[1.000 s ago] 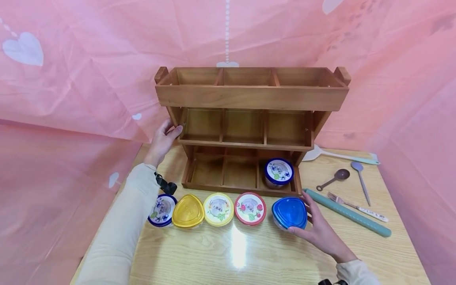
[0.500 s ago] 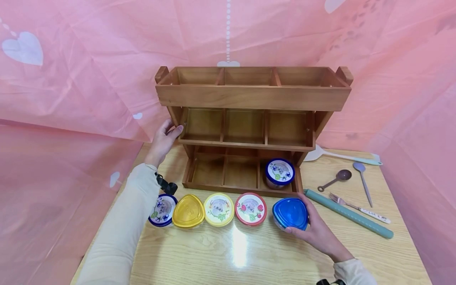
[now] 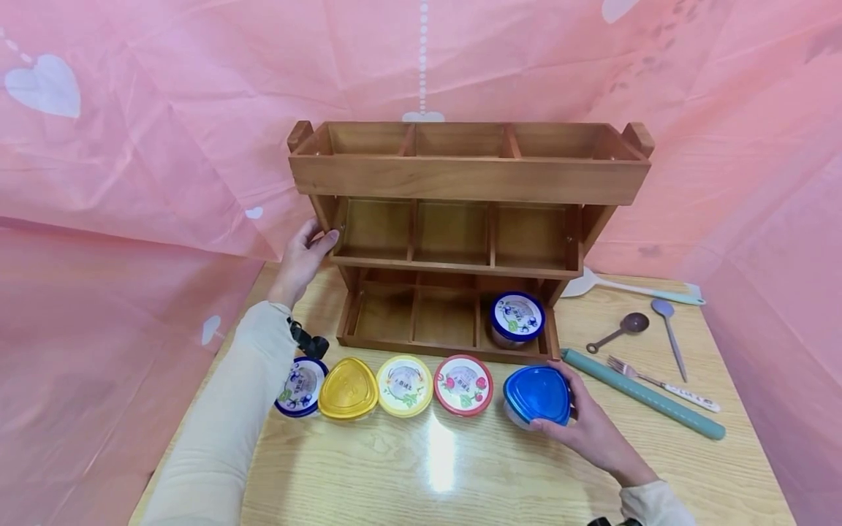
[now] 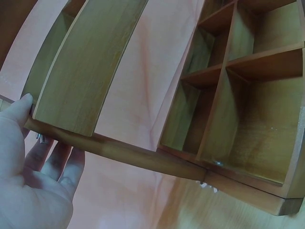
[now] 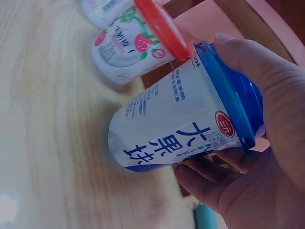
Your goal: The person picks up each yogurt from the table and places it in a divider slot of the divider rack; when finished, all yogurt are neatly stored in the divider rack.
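My left hand [image 3: 304, 259] grips the left side post of a brown three-tier wooden rack [image 3: 467, 180]. In the left wrist view, its thumb [image 4: 19, 107] lies by the middle tray and the other fingers reach behind the rail. My right hand [image 3: 592, 427] holds a yogurt cup with a blue three-cornered lid [image 3: 538, 394] by its rim, thumb on the near side. In the right wrist view that cup [image 5: 167, 124] stands on the table, white with blue writing. To its left is a red-rimmed strawberry yogurt cup [image 3: 463, 386]. A blue-rimmed yogurt cup [image 3: 516, 318] sits in the bottom tier's right compartment.
Further left stand a yellow-rimmed cup [image 3: 404, 387], a gold-lidded cup [image 3: 348, 389] and another blue-rimmed cup [image 3: 301, 388]. At right lie a green rolling pin [image 3: 645, 394], a fork [image 3: 661, 383], a measuring spoon [image 3: 618, 332], a grey spoon [image 3: 671, 340] and a spatula [image 3: 631, 288].
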The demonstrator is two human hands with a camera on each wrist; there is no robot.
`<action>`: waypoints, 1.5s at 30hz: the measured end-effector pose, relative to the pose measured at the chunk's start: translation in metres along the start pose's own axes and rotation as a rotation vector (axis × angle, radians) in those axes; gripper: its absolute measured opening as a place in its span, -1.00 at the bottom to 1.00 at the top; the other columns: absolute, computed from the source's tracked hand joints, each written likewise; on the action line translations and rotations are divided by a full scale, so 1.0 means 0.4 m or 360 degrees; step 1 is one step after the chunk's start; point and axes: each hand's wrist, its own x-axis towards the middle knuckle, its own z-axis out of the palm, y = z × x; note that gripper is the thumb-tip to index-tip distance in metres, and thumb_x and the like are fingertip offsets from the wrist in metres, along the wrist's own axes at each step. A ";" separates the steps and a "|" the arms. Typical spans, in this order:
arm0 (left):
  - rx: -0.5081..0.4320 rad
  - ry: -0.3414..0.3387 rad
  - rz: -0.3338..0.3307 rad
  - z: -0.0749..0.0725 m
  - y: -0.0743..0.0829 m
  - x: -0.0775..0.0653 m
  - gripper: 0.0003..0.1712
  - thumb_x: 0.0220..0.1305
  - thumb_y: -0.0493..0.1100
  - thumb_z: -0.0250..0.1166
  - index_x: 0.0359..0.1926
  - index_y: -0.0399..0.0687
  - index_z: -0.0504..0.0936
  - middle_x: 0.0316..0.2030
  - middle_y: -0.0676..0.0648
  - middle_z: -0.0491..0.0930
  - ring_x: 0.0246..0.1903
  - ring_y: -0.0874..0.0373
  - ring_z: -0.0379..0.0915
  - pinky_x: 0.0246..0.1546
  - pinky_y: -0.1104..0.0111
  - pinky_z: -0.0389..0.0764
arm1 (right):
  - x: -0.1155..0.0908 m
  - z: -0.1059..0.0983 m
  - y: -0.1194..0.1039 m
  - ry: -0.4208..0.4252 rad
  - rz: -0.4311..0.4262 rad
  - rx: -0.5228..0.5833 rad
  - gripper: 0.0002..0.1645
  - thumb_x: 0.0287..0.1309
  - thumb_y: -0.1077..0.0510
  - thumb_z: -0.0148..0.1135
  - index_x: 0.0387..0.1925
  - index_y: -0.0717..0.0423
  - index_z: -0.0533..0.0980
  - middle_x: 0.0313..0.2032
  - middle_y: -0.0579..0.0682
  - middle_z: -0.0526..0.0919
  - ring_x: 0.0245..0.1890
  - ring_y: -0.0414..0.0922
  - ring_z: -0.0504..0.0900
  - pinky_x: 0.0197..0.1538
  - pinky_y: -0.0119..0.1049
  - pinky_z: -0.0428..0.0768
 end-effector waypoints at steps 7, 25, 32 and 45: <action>-0.0011 0.0024 0.0018 -0.010 -0.044 0.030 -0.33 0.43 -0.04 0.19 0.48 0.04 0.22 0.43 -0.12 0.25 0.43 -0.05 0.18 0.45 0.07 0.24 | -0.017 -0.034 -0.043 0.0063 -0.0141 0.0004 0.13 0.12 0.05 0.45 0.51 0.09 -0.08 0.38 0.42 0.10 0.23 0.51 0.31 0.06 0.32 0.55; -0.0035 0.0060 0.0042 -0.007 -0.055 0.033 -0.36 0.41 -0.03 0.21 0.44 0.00 0.28 0.39 -0.13 0.30 0.39 -0.06 0.23 0.41 0.07 0.30 | 0.023 -0.076 -0.172 0.0132 -0.0242 0.0016 0.16 0.12 0.05 0.44 0.54 -0.06 -0.12 0.42 0.31 0.10 0.28 0.42 0.30 0.13 0.33 0.48; -0.0033 0.0064 0.0038 -0.007 -0.054 0.031 -0.34 0.41 -0.01 0.21 0.45 0.01 0.27 0.40 -0.14 0.29 0.40 -0.06 0.21 0.42 0.07 0.29 | 0.076 -0.054 -0.204 0.0042 -0.0201 0.0103 0.17 0.12 -0.01 0.43 0.53 -0.18 -0.14 0.45 0.29 0.05 0.32 0.44 0.25 0.13 0.30 0.51; -0.0001 0.0044 0.0038 -0.008 -0.050 0.027 -0.35 0.42 -0.01 0.19 0.46 0.07 0.26 0.42 -0.12 0.27 0.42 -0.05 0.20 0.43 0.06 0.27 | 0.166 0.000 -0.242 0.0037 -0.0124 0.0225 0.19 0.06 -0.14 0.45 0.50 -0.43 -0.15 0.48 0.18 0.00 0.41 0.35 0.12 0.17 0.26 0.51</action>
